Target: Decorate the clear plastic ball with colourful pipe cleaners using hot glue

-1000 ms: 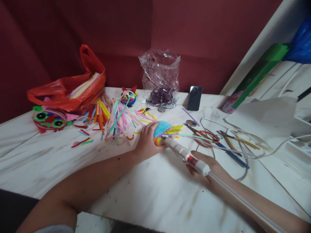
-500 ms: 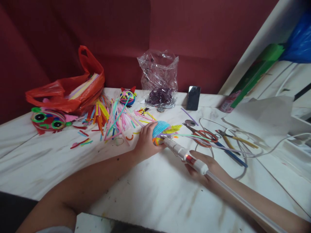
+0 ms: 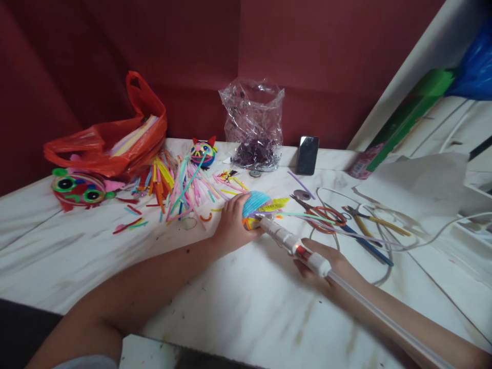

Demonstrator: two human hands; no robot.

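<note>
My left hand point(image 3: 235, 221) is wrapped round the left side of a small ball point(image 3: 255, 203) covered in blue, yellow and orange strips. A yellow leaf-like piece point(image 3: 277, 204) sticks out on its right. In my right hand point(image 3: 323, 261) is a white glue gun point(image 3: 286, 240) with a small red light and a long clear glue stick running out of its back. Its nozzle meets the ball's lower right side. Pale green and purple strips trail from the ball to the right.
Scissors point(image 3: 326, 218), pliers point(image 3: 378, 222) and looped cable lie to the right. Behind stand a phone point(image 3: 307, 155) and a clear bag point(image 3: 255, 125). Coloured strips point(image 3: 188, 189), a red bag point(image 3: 103, 143) and two decorated balls point(image 3: 79, 190) point(image 3: 203, 154) are on the left.
Both hands, the ball and the glue gun keep nearly the same positions. The whole view has shifted very slightly.
</note>
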